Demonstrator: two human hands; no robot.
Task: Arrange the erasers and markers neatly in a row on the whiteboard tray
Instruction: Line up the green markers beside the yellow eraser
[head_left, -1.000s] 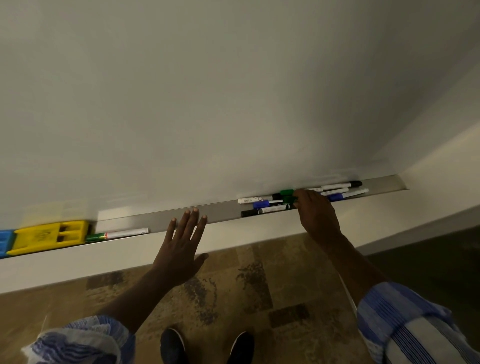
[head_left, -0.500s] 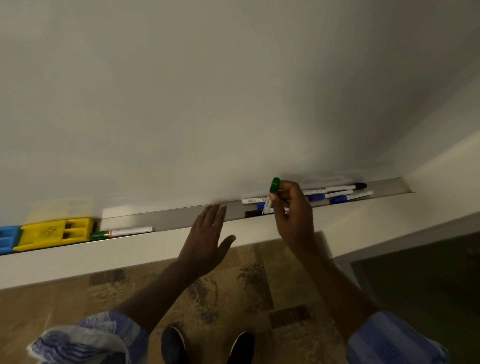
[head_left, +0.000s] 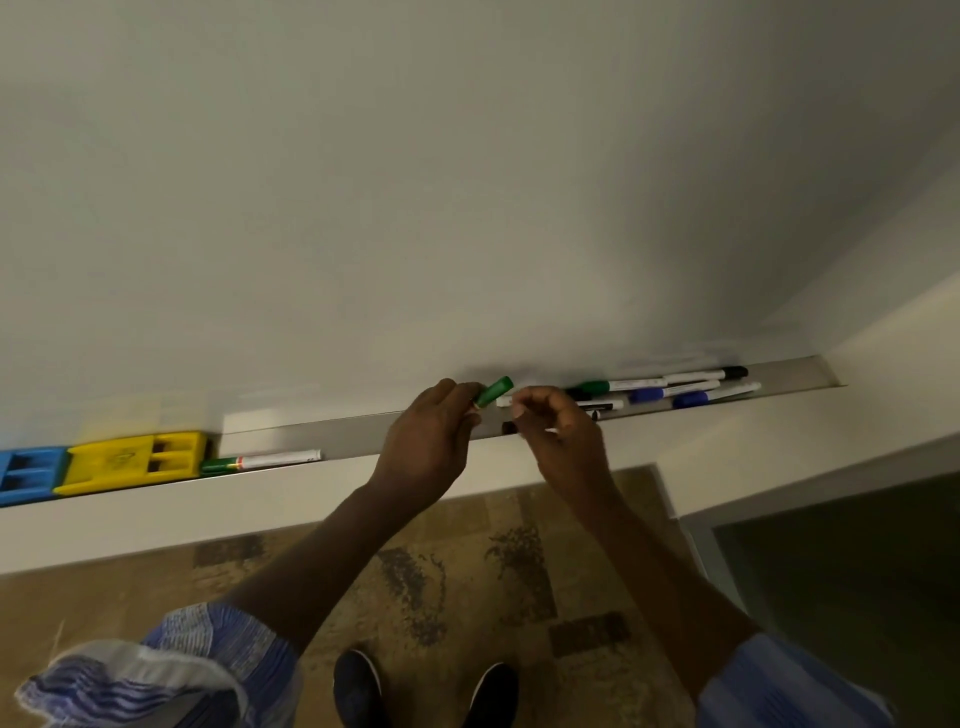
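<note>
Your left hand (head_left: 426, 447) is up at the whiteboard tray (head_left: 332, 439), fingers pinched around a green-capped marker (head_left: 492, 391), and the green cap pokes up and to the right out of your grip, tilted, lifted just above the tray's front edge. Your right hand (head_left: 558, 434) sits just beside it, to the right, fingers curled in loosely; whether they have hold of anything you cannot tell from here, though the fingertips (head_left: 519, 410) hang near the marker's lower end without clearly touching it. Behind your right hand, further right along the tray, there is the loose cluster of markers (head_left: 670, 391): a green-capped one, two with blue caps, one with a black cap at the far right end, and a black-capped one partly hidden by your knuckles, all lying at slightly different angles and overlapping, not lined up. Look left along the tray from your left hand: a bare stretch, then a single white marker with a green end (head_left: 262, 461) lying flat along the tray, its green end touching the yellow eraser (head_left: 132, 461). The blue eraser (head_left: 28, 474) sits tight against the yellow one's left side, at the frame edge. Above the tray, the whiteboard (head_left: 467, 208) is blank.
</note>
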